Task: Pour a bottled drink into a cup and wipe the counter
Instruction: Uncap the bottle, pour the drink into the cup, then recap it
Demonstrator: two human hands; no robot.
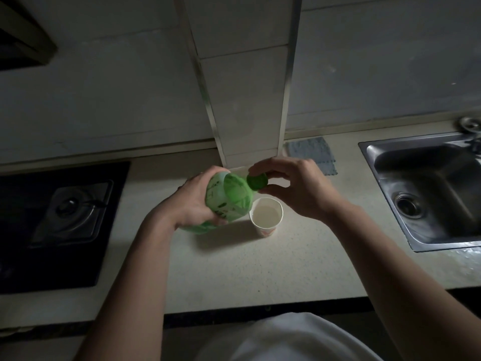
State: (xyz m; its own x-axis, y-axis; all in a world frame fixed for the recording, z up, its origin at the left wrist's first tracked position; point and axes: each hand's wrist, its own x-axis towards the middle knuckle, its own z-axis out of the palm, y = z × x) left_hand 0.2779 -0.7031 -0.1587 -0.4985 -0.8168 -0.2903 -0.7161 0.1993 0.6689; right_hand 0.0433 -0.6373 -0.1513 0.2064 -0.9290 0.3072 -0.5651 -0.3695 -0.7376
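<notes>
One white shirt (286, 340) fills the near bottom edge, soft and creased; two bare forearms reach forward from it over one pale speckled surface (260, 269) with a dark front edge. One paper cup (266, 217) stands upright on the surface between the hands, round and white with a red-and-green print low on its wall that is too small to read; pale liquid lies inside it. The left hand (192, 199) has its fingers wrapped closed around one green plastic bottle (229, 201), tilted with its neck toward the right, just left of the cup; the label carries writing too blurred to read. The right hand (294, 186) has its fingers (260, 166) pinched closed on one round green cap (257, 181) at the bottle's mouth, above the cup. Left lies one black glass stove (65, 217) with one burner; right sits one steel sink (429, 188) with one round drain. Farther back, one grey-blue cloth (309, 153) lies flat against the tiled wall (104, 87), beside one tiled column (247, 87) edged with two metal strips.
</notes>
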